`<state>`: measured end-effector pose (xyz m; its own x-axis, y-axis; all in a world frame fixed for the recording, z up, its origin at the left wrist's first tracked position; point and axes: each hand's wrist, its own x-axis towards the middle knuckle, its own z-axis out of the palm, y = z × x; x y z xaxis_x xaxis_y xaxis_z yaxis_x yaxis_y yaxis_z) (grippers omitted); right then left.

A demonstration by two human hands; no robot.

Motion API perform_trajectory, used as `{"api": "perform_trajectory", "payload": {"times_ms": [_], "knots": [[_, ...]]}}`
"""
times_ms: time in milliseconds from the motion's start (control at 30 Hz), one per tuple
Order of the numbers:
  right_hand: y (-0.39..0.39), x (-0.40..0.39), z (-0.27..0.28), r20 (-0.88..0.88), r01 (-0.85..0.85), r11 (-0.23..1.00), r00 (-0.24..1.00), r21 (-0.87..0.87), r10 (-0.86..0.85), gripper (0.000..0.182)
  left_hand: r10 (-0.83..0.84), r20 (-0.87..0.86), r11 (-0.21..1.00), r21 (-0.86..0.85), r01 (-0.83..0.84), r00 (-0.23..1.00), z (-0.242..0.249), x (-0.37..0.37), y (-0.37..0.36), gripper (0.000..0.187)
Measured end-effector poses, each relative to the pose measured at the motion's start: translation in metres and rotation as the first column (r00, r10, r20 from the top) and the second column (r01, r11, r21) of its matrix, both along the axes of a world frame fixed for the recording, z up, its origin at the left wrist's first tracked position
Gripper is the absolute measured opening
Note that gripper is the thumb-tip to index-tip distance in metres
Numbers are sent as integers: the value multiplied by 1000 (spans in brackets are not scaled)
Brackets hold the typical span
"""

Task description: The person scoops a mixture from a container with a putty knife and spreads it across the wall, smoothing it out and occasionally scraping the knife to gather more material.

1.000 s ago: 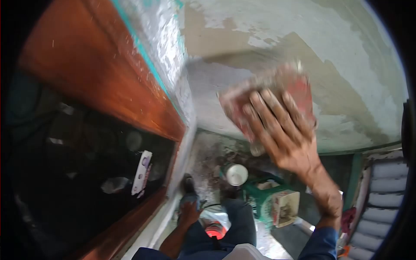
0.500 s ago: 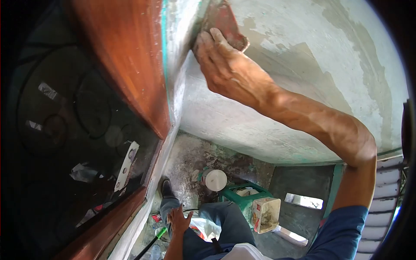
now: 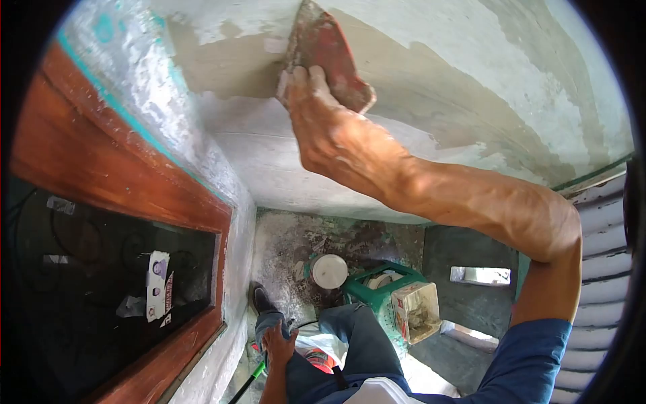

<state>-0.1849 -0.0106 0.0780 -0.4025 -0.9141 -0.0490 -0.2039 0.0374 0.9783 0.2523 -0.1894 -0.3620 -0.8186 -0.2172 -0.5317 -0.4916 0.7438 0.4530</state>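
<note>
My right hand is raised high and closed round a worn red plastering float. The float is caked with grey material and lies against the wall, where darker damp-looking smears and paler patches show. How the fingers wrap underneath is partly hidden. Low in the view, my left hand is over my thigh, its fingers loosely stretched and holding nothing that I can see.
A dark glass panel in a brown wooden frame stands at left. Below are a round white lid, a green stool, a smeared square tub and a green-ended rod. Wall openings and louvres are at right.
My view has turned towards the right-hand wall. My right hand has moved the float away from the wooden frame's corner, along the wall. My left hand stays by my thigh.
</note>
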Motion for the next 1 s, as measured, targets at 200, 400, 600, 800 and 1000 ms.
{"api": "perform_trajectory", "payload": {"times_ms": [200, 400, 600, 800, 1000], "knots": [[111, 25, -3, -8, 119, 993, 993, -23, -120, 57, -142, 42, 990, 8, 142, 989, -1, -7, 8, 85], [246, 51, -21, 102, 217, 963, 974, -160, -203, 63, -321, 116, 946, -1, 324, 940, -7, -8, 18, 87], [378, 83, -31, 198, 303, 916, 946, -263, -256, 60, -506, 125, 857, -33, 514, 853, 8, -17, 35, 83], [497, 128, -45, 314, 524, 780, 846, -342, -431, 62, -626, 87, 776, -32, 630, 775, 20, -19, 52, 85], [536, 192, -68, 611, 548, -381, 790, -745, -58, 35, -633, 76, 774, 75, 628, 771, 33, -56, 58, 82]]}}
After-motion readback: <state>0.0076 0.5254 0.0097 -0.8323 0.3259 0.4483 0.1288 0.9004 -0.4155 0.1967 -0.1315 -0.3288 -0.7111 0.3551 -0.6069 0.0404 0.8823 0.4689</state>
